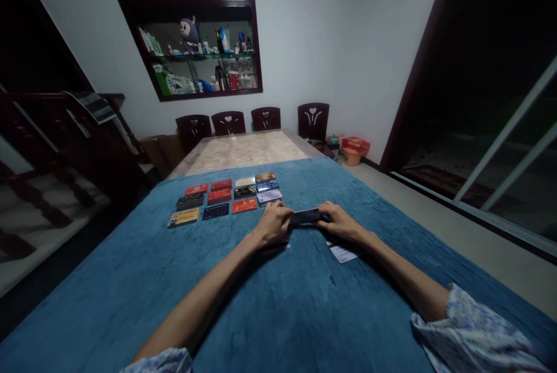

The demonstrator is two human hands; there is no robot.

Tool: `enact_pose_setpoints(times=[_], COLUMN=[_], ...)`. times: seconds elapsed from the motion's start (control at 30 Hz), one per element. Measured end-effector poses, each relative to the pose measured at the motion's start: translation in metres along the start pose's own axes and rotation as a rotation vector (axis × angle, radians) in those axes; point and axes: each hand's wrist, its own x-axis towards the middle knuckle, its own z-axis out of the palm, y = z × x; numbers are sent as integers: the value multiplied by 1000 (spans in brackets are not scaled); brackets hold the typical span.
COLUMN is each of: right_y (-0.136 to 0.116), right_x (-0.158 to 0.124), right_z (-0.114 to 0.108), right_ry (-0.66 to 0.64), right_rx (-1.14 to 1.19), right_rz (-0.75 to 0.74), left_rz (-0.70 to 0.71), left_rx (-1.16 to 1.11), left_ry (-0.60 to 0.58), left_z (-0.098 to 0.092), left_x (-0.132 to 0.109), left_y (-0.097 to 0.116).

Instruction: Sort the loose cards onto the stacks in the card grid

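Between my two hands is a dark, flat card (305,216), held by its short ends just above the blue cloth; I cannot tell if it is one card or a stack. My left hand (274,222) pinches the left end, and my right hand (339,220) grips the right end. Below my right wrist lies a white card (343,253), partly covered by the forearm. Another card (281,246) shows only its edge under my left wrist. Rows of cards lie left of my hands, among them a yellow card (183,217), a dark blue card (216,211) and an orange-red card (244,205).
A blue cloth (130,280) covers the near part of the long table; its far end shows a marble-like top (243,149). Several dark chairs (313,120) stand behind. A red and orange container (353,149) sits on the floor, and a shelf niche (200,54) is in the wall.
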Motion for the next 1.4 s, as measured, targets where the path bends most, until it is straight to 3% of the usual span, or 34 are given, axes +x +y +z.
enact_pose_setpoints(times=[0.47,0.6,0.8,1.03,1.4], right_y=[-7,-9,-14,-29,-35], right_x=[10,17,31,35,30], right_z=[-1,0,-1,7,18], right_ry=[239,269,261,131,110], right_rx=[177,204,19,-193,-291], right_rz=[104,44,-10,-46,-58], left_rz=[-88,-107,-63,-99,-147], left_rx=[-70,-86,-130,-126,-10], left_ry=[49,172,317,229,64], left_z=[-2,0,-1,1,3], left_x=[-3,-2,0,-5,-9], left_y=[-3,-5,-1,5,15])
